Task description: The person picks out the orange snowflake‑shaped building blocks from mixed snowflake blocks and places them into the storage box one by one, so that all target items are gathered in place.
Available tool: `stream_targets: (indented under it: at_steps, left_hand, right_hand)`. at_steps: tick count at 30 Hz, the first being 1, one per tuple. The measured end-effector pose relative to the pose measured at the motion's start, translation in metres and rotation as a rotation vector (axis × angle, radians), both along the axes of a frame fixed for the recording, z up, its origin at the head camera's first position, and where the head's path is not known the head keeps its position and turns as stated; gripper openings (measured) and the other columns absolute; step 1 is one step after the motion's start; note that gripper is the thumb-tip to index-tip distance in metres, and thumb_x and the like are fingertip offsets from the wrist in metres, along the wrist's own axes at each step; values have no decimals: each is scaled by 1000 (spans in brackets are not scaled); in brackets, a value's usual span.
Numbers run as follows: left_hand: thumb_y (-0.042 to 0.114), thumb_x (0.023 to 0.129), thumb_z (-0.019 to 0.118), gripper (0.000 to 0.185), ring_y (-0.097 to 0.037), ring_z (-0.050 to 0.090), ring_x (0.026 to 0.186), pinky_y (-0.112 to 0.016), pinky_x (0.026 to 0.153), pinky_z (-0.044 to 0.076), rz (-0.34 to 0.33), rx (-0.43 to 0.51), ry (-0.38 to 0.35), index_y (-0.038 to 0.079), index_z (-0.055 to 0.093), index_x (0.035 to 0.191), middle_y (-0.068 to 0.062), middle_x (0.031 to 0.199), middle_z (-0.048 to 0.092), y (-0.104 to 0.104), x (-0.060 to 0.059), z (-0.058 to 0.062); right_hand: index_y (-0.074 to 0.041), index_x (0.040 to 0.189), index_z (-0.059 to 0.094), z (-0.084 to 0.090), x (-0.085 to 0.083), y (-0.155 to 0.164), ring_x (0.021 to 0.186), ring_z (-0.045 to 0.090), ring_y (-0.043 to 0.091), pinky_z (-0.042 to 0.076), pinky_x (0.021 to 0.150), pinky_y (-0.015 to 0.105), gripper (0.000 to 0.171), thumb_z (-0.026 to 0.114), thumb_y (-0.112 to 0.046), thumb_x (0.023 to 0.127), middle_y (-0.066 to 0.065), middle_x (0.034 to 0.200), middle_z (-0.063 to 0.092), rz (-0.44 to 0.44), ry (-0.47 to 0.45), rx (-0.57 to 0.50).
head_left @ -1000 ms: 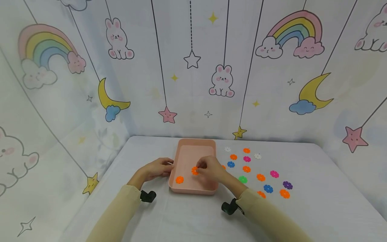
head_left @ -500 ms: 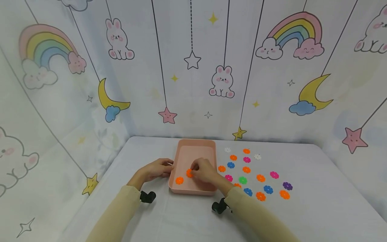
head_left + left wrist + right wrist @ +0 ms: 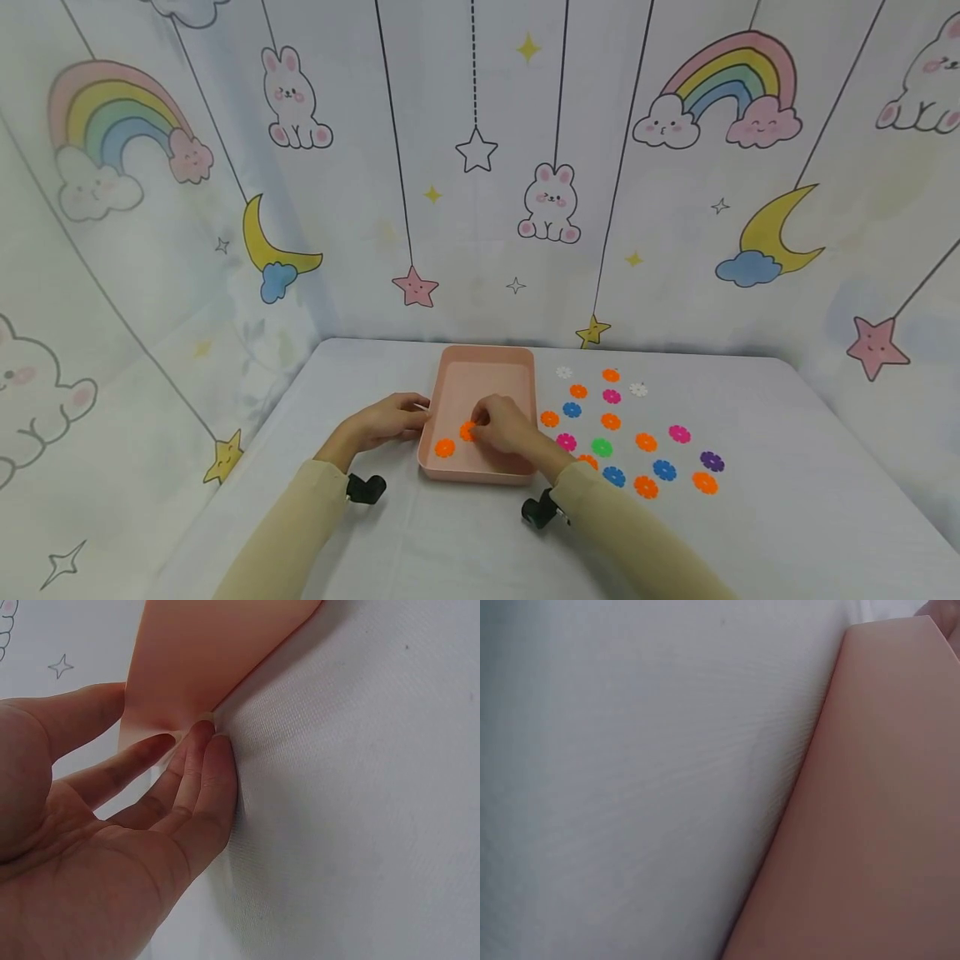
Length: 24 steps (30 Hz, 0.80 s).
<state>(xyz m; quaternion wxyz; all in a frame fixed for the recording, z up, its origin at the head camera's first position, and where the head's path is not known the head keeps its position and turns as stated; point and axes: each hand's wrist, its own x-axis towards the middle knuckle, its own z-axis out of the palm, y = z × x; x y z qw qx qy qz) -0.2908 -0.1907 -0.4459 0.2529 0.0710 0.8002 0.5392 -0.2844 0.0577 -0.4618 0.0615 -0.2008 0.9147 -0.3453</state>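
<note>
A pink tray (image 3: 487, 379) lies on the white-covered table. My left hand (image 3: 390, 415) rests at its left side; in the left wrist view, the fingertips of that hand (image 3: 150, 802) touch the tray wall (image 3: 202, 652). Over the near part of the tray, my right hand (image 3: 504, 427) pinches an orange flower-shaped disc (image 3: 467, 431) between thumb and fingers, which partly cover it. Another orange disc (image 3: 445, 448) lies in the tray's near left corner. The right wrist view shows mainly the tray's outer wall (image 3: 870, 787) and white cloth.
Right of the tray, several flower-shaped discs lie spread on the cloth, among them a green one (image 3: 602, 447), a purple one (image 3: 712, 461), a blue one (image 3: 664, 470) and a white one (image 3: 638, 389). A patterned curtain (image 3: 480, 225) stands behind the table.
My right hand has moved slightly left and nearer with the orange disc, toward the other disc in the tray. In the last half second it has barely moved. The left hand stays put.
</note>
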Motion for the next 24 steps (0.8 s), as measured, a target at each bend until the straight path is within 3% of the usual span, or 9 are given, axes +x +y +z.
stream_targets:
  at_steps: [12, 19, 24]
  left_hand:
    - [18, 104, 60, 48, -24, 63, 114, -44, 105, 52, -4, 4, -6, -4, 47, 146, -19, 138, 57, -3, -1, 1]
    - [18, 104, 60, 49, -24, 63, 113, -44, 104, 52, -8, 7, -9, -4, 47, 146, -19, 137, 56, -3, -1, 2]
    - [18, 103, 61, 51, -25, 63, 112, -44, 104, 52, -9, 13, -16, -5, 46, 146, -20, 137, 56, -1, 0, 0]
  right_hand:
    - [-4, 97, 68, 10, 1, 6, 83, 55, 18, 52, 75, 29, 6, 72, -8, 93, 2, 88, 60, 36, 19, 29]
    - [-3, 107, 68, 24, 8, 31, 84, 55, 17, 52, 75, 30, 16, 72, -12, 94, 1, 93, 61, 62, 64, 60]
    - [-1, 112, 68, 31, 19, 57, 90, 56, 17, 52, 80, 33, 22, 73, -13, 95, 3, 99, 63, 97, 65, 13]
